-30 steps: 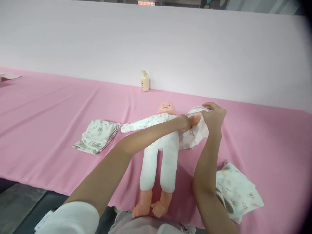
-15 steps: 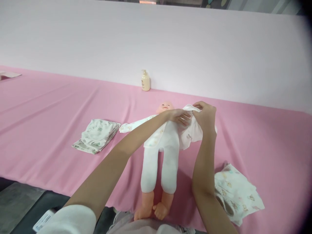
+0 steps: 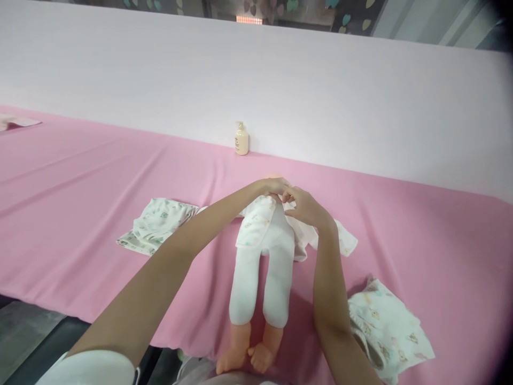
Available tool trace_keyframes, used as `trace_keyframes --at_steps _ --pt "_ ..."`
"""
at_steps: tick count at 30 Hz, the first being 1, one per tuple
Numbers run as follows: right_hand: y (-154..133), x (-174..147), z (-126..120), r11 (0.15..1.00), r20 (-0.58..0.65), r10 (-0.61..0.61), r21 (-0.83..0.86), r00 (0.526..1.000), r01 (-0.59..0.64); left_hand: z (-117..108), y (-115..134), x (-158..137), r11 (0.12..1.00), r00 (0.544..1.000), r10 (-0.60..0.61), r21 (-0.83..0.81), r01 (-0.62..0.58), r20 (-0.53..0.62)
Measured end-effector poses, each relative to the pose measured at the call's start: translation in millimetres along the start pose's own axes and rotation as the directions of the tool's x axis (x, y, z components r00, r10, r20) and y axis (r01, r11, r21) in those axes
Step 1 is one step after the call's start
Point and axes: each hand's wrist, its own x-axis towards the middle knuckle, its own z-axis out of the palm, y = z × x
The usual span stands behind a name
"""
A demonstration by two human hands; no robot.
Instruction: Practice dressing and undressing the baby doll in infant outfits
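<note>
A baby doll (image 3: 276,278) lies on its back, feet toward me, in a white bodysuit with bare feet. A white printed baby shirt (image 3: 256,222) covers its left-hand side in view; the shirt's other half and sleeve spread on the cloth to the right. My left hand (image 3: 276,186) is bent over the doll's neck and hides most of its face, its own fingertips mostly covered. Against it, my right hand (image 3: 306,207) curls its fingers inward at the doll's upper chest, by the shirt's neckline. What lies between those fingers is hidden.
Folded printed baby clothes (image 3: 160,222) lie left of the doll, and another printed garment (image 3: 390,326) lies at the lower right. A cream pump bottle (image 3: 241,140) stands by the white wall (image 3: 340,96). Pink cloth (image 3: 100,176) covers the table.
Both hands have moved left from the shirt's lifted open side to the doll's neck. That side of the shirt has dropped onto the cloth, its sleeve lying out to the right.
</note>
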Motion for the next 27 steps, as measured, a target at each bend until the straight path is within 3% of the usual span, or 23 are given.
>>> trace_keyframes --at_steps 2,3,4,8,11,13,16,18,20,22,23,25,27 --pt "1.2 -1.5 -0.2 0.998 0.016 0.057 -0.016 0.998 -0.056 -10.5 -2.8 -2.3 1.000 0.976 0.007 0.017 -0.010 0.216" --pt "2.8 -2.1 0.0 0.995 0.025 0.093 -0.027 0.995 -0.092 -15.4 -4.5 -2.3 0.999 0.963 0.020 0.040 -0.032 0.268" --pt "4.7 -2.6 0.6 0.991 0.039 0.131 -0.035 0.991 -0.130 -19.7 -6.4 -1.6 0.996 0.966 0.040 0.073 -0.060 0.257" --pt "8.4 -2.7 4.8 0.973 0.166 0.222 0.028 0.961 -0.229 -29.3 -18.1 4.9 0.939 0.985 0.168 0.301 -0.170 0.033" --pt "1.0 -0.6 9.1 0.965 0.313 0.084 0.212 0.946 -0.156 -29.9 -29.3 6.2 0.843 0.952 0.307 0.461 -0.275 0.007" --pt "-6.1 1.3 11.6 0.931 0.427 -0.039 0.344 0.903 -0.123 -28.6 -36.0 1.3 0.784 0.933 0.360 0.545 -0.297 -0.009" --pt "-10.9 5.2 14.1 0.904 0.514 -0.108 0.408 0.851 -0.131 -25.3 -43.9 -16.1 0.752 0.944 0.312 0.635 -0.176 -0.107" --pt "-7.3 9.9 16.1 0.924 0.431 -0.045 0.360 0.901 -0.126 -21.5 -48.0 -32.0 0.756 0.956 0.238 0.651 -0.071 -0.173" --pt "-0.2 16.8 20.3 0.969 0.195 0.112 0.196 0.974 -0.151 -15.3 -51.2 -48.0 0.762 0.960 0.199 0.647 -0.026 -0.196" --pt "7.0 24.7 27.3 0.967 -0.072 0.243 -0.058 0.967 -0.248 -6.7 -52.4 -61.7 0.762 0.955 0.190 0.647 0.003 -0.227" --pt "9.5 28.3 31.5 0.939 -0.143 0.278 -0.166 0.950 -0.300 -1.9 -52.1 -66.9 0.761 0.954 0.169 0.648 0.033 -0.246" --pt "11.7 33.4 39.7 0.889 -0.138 0.322 -0.297 0.937 -0.349 7.3 -50.4 -73.4 0.757 0.963 0.098 0.647 0.090 -0.249" --pt "11.0 35.5 45.5 0.888 -0.050 0.339 -0.313 0.940 -0.337 14.0 -48.7 -74.5 0.764 0.985 0.014 0.638 0.100 -0.171"
